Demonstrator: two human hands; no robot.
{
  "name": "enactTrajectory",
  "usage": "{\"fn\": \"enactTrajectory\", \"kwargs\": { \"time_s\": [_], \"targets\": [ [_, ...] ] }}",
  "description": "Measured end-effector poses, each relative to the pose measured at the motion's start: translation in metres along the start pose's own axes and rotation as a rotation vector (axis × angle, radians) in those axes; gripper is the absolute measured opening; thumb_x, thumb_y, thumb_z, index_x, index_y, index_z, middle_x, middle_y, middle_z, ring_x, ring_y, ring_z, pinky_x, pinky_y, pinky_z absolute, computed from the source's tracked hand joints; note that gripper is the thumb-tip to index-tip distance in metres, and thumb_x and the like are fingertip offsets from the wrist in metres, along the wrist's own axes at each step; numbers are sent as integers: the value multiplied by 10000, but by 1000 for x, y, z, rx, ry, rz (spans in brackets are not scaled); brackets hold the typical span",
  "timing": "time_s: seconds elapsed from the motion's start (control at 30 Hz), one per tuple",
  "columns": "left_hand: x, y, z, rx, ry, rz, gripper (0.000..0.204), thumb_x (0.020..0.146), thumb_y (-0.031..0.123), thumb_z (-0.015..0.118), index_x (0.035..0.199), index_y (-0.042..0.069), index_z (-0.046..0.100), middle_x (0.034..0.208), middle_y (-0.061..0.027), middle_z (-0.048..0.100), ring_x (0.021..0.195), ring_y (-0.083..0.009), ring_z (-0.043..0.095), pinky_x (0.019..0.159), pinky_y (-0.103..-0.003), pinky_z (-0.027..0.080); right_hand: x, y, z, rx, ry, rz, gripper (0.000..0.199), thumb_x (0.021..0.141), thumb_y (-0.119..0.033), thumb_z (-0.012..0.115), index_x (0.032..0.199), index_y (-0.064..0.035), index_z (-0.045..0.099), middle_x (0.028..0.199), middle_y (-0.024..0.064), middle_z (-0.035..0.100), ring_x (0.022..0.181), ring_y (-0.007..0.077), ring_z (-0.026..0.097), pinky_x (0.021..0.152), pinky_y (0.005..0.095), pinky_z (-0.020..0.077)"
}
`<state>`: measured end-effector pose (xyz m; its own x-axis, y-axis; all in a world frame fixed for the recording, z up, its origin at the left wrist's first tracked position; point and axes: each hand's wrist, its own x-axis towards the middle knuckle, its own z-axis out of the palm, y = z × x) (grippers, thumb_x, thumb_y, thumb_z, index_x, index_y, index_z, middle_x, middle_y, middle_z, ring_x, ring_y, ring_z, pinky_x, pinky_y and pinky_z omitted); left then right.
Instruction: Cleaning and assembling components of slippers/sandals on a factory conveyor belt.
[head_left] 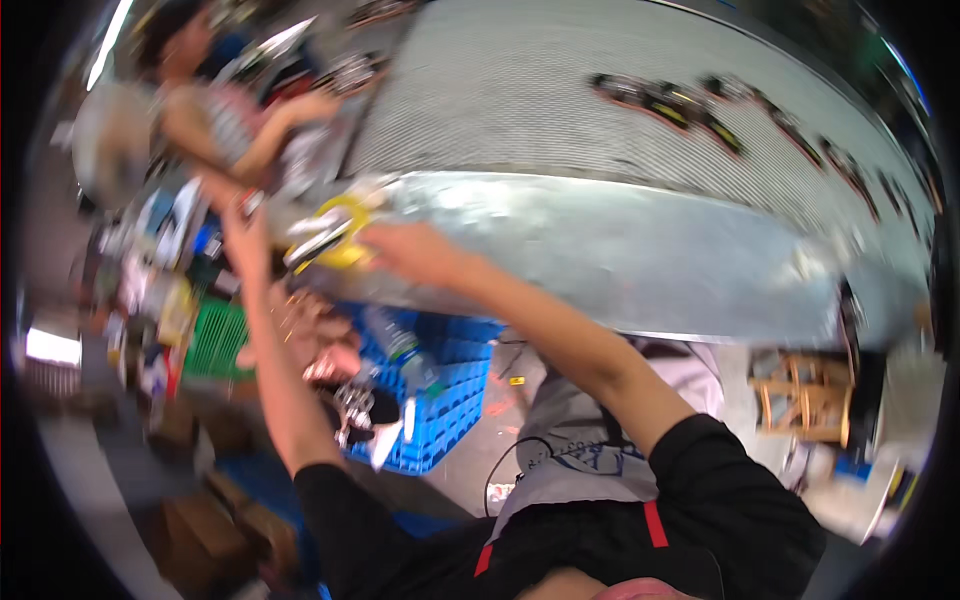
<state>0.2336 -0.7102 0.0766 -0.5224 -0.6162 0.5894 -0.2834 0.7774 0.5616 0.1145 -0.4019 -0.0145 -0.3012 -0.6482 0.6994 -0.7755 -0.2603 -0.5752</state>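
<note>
Seemingly mid-way, both hands are up at the metal worktop (620, 250) edge: the right hand (405, 250) touches a yellow-and-white part (335, 235), grip blurred, and the left hand's (238, 215) fingers are likewise unclear.

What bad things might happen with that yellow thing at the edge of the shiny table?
1. The yellow and white part sits right at the edge of the metal table, between the left hand and right hand. It might slip off into the blue crate below.
2. Another person's arm works close by, so the hands might bump.
3. The picture is blurred, so whether either hand grips it firmly is unclear.
</note>
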Motion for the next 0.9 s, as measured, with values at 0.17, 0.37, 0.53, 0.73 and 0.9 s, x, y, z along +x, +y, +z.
{"fn": "enactTrajectory", "kwargs": {
  "time_s": [0.17, 0.37, 0.53, 0.73, 0.9],
  "targets": [
    [9, -47, -7, -140, -137, -83, 586, 953, 103, 679, 1487, 19, 454, 1401, -154, 560, 1218, -246, 569, 1045, -358, 444, -99, -99, -116, -37, -128, 258, 367, 949, -278, 688, 1248, -103, 567, 1126, 155, 643, 964, 405, 669, 754, 497, 541],
    [45, -101, -12, -218, -70, 146, 610, 942, 25, 627, 1513, 11, 415, 1432, -195, 526, 1299, -296, 531, 1095, -388, 411, -271, -200, -268, -209, 281, 706, 384, 943, -218, 739, 1283, -90, 613, 1099, 129, 654, 947, 320, 676, 796, 409, 558],
    [35, -56, -1, -114, -12, 152, 586, 926, 18, 620, 1476, -31, 424, 1443, -243, 513, 1322, -339, 523, 1128, -410, 391, -383, -237, -340, -597, 641, 813, 452, 888, -80, 798, 1291, -48, 596, 1182, 87, 687, 1060, 184, 654, 923, 322, 511],
    [-43, 59, 13, 250, 58, 326, 547, 952, 69, 626, 1450, -63, 441, 1467, -248, 513, 1364, -407, 480, 1171, -434, 344, -473, -233, -453, -837, 1213, 806, 356, 945, -151, 756, 1231, -23, 589, 1133, 73, 681, 1017, 165, 628, 939, 304, 492],
    [-192, 243, 68, -96, -303, 307, 487, 991, 147, 628, 1432, -24, 511, 1452, -203, 542, 1396, -347, 471, 1184, -444, 323, -592, -240, -550, -483, 1866, 999, 458, 904, -397, 797, 1203, -103, 612, 998, 32, 710, 686, 80, 524, 575, 276, 399]
  ]
}}
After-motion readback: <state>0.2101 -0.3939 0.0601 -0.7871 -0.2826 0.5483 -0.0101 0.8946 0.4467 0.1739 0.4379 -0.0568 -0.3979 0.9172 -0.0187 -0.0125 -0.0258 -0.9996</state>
